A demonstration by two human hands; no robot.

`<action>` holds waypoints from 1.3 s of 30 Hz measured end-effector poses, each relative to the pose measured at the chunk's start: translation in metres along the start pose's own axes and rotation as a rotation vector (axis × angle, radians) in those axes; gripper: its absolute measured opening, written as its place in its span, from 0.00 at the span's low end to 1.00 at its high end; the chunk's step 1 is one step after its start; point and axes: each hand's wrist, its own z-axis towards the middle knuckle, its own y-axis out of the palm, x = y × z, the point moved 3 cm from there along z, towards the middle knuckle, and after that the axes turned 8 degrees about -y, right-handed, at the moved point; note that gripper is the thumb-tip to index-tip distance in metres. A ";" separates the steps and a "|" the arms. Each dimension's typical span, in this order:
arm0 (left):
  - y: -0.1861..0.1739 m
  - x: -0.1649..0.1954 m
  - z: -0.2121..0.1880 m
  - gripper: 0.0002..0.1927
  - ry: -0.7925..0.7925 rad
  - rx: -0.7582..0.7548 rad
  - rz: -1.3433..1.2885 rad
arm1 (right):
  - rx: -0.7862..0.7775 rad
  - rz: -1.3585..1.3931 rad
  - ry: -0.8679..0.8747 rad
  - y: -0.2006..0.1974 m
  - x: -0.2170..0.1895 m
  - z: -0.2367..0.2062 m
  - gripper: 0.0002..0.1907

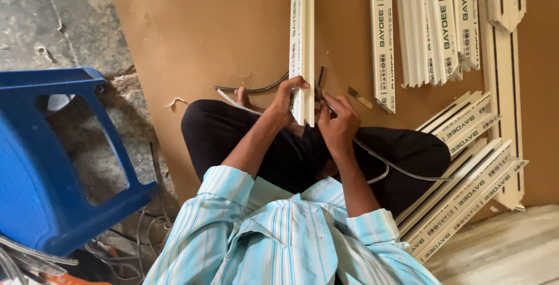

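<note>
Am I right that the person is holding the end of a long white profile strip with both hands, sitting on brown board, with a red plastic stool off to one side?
Not quite: the plastic stool is blue, not red, as the head view shows. The rest stands: the left hand and right hand hold the end of the long white profile strip, and the person sits on the brown board.

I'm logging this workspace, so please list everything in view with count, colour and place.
Long white plastic profile strip: one, white, centre, held by both hands.
Thin grey rubber gasket strip: one, grey, trailing across the lap to the right.
White profile strips: several, upper right.
Cream profile strips: a stack, lower right.
Brown board: one, underneath.
Blue plastic stool: one, left.
Grey wires: a tangle, lower left.
Left hand: grip on the profile.
Right hand: pinching the gasket.
</note>
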 end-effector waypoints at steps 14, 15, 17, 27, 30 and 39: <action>0.006 -0.002 -0.003 0.21 0.089 0.090 0.040 | -0.049 0.114 0.269 0.005 0.009 -0.018 0.07; 0.006 -0.002 -0.004 0.21 0.077 0.106 0.041 | -0.064 0.179 0.285 0.004 0.011 -0.019 0.05; 0.007 -0.002 -0.005 0.21 0.097 0.060 0.036 | -0.091 0.307 0.320 0.001 0.015 -0.019 0.04; 0.000 -0.001 -0.006 0.20 0.142 0.019 0.076 | -0.309 0.512 0.435 0.005 0.028 -0.018 0.11; 0.001 0.001 -0.008 0.20 0.123 0.020 0.107 | -0.377 0.605 0.465 -0.002 0.029 -0.003 0.23; 0.000 0.003 -0.012 0.20 0.201 0.087 0.169 | -0.275 0.606 0.689 0.014 0.039 0.028 0.17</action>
